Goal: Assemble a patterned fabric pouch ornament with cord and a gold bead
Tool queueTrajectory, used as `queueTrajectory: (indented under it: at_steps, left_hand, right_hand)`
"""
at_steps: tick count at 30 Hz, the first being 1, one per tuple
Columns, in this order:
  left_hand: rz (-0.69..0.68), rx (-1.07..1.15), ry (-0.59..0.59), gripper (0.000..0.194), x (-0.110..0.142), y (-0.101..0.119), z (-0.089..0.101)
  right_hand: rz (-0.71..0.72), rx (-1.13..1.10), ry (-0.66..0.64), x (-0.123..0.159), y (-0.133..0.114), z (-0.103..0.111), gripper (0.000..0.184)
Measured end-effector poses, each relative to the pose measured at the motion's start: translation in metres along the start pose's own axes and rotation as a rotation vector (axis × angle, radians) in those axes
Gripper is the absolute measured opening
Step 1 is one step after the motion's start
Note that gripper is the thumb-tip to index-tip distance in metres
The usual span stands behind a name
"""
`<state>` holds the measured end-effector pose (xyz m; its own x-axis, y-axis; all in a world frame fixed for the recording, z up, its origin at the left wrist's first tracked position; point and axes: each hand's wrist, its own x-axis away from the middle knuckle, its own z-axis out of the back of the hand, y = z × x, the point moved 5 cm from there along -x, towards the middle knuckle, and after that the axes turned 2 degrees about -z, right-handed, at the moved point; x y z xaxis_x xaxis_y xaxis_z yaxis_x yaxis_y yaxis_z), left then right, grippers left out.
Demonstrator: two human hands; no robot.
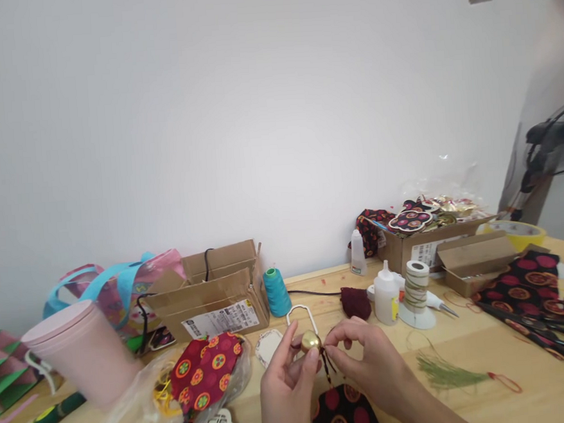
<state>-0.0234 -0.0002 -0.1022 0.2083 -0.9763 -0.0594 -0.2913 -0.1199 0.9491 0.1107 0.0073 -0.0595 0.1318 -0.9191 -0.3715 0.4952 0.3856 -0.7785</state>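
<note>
My left hand (294,379) pinches a shiny gold bell (311,341) between thumb and fingers. Close beside it, my right hand (362,354) has thumb and forefinger pressed together on a dark cord (325,357) at the bell's right side. That cord runs down toward a black patterned fabric piece (342,413) with red and orange circles, lying below and between my hands. Just behind the bell is a white elongated frame (301,314). A pale scalloped tag (268,346) rests to the left of my left hand.
Left stand an open cardboard box (215,300), a pink bin (82,354) and red patterned fabric (207,374) on plastic. A teal thread cone (277,292) is behind. Right are a glue bottle (387,294), cord spool (416,286), green tassel (448,370) and scissors (551,331).
</note>
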Motion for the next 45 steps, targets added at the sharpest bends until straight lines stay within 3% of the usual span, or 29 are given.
queueTrajectory:
  at_steps: [8,13,17,24,29,33,39,45]
  left_hand:
    - [-0.005,0.019,-0.008,0.059,0.0,0.0,-0.002]
    - [-0.053,-0.064,0.015,0.03,-0.001,0.006,-0.001]
    - [-0.041,-0.102,-0.056,0.015,0.0,0.008,-0.005]
    - [-0.025,-0.123,-0.085,0.016,0.001,-0.001,-0.003]
    - [-0.147,-0.198,-0.098,0.004,0.0,0.005,-0.001]
    - [-0.228,-0.368,-0.171,0.011,0.002,0.016,-0.006]
    - [-0.209,-0.402,-0.251,0.016,0.004,0.016,-0.012]
    - [-0.195,-0.389,-0.242,0.012,0.001,0.014,-0.01]
  right_hand:
    - [-0.008,0.004,-0.021,-0.001,0.001,-0.003,0.013]
    - [-0.039,-0.054,0.0,0.0,0.004,-0.003,0.01]
    - [0.057,-0.095,-0.003,0.001,0.001,-0.003,0.032]
    - [0.136,-0.026,-0.07,0.0,0.003,-0.008,0.028]
    - [0.236,-0.023,-0.079,0.002,0.0,-0.009,0.033]
    - [0.277,-0.019,-0.08,0.002,-0.004,-0.007,0.027]
    - [0.313,0.038,-0.063,0.003,-0.006,-0.007,0.03]
    - [0.351,0.064,-0.047,0.003,-0.006,-0.007,0.033]
